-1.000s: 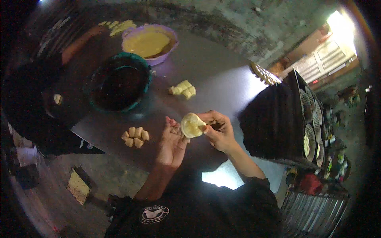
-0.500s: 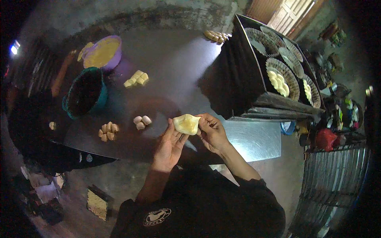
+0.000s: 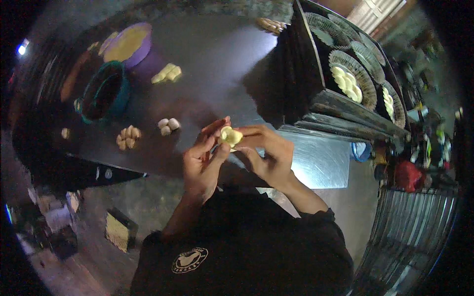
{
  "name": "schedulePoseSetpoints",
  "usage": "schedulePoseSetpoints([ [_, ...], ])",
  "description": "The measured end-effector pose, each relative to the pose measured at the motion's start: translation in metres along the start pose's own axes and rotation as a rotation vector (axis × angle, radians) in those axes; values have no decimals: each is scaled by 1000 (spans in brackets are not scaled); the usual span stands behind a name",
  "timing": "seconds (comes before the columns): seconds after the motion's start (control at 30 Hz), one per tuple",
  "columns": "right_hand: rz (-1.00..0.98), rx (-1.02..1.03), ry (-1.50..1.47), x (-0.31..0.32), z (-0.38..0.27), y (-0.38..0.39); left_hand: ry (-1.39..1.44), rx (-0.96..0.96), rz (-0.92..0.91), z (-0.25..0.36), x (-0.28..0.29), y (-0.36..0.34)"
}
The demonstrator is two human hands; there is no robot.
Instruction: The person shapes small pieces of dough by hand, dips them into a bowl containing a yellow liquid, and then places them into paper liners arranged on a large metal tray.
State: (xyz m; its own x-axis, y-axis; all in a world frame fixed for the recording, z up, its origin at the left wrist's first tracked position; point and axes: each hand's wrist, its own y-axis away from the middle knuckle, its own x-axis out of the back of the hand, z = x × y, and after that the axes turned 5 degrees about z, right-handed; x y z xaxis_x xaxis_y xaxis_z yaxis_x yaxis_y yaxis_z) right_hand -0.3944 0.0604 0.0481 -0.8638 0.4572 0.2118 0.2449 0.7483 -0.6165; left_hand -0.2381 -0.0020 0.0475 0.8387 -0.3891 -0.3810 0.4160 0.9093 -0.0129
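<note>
A pale yellow piece of dough (image 3: 231,136) is held up near the front of the table, bunched into a small cupped shape. My left hand (image 3: 203,159) grips it from the left with thumb and fingers. On its other side, the fingertips of my right hand (image 3: 270,152) press against the dough, thumb underneath. Part of the dough is hidden behind the fingers. Just left of my hands lie a few pale whitish dough balls (image 3: 169,126), with several tan ones (image 3: 129,137) farther left. Yellow dough pieces (image 3: 167,73) form a cluster beyond them.
A dark box-like tray (image 3: 316,106) at right holds fluted clear trays, one with a braided dough (image 3: 346,84). A teal tub (image 3: 104,93) and a purple basin (image 3: 138,49) stand at far left, beside another person's arm (image 3: 75,79). A black rack (image 3: 412,237) is at lower right.
The dough, spread wide between my hands before, is now gathered into a smaller folded shape. My hands have come closer together and the fingers curl around it. The view has tilted slightly.
</note>
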Motion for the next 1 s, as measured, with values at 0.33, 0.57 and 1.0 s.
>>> schedulePoseSetpoints([
  [0.33, -321, 298, -55, -55, -12, -50, -102, -25, 150, 22, 69, -4],
  [0.57, -466, 190, 43, -103, -1, -91, -29, -139, 175, 53, 104, -17],
  [1.0, -759, -80, 157, -207, 42, -121, -39, 464, 228, 32, 224, -67],
])
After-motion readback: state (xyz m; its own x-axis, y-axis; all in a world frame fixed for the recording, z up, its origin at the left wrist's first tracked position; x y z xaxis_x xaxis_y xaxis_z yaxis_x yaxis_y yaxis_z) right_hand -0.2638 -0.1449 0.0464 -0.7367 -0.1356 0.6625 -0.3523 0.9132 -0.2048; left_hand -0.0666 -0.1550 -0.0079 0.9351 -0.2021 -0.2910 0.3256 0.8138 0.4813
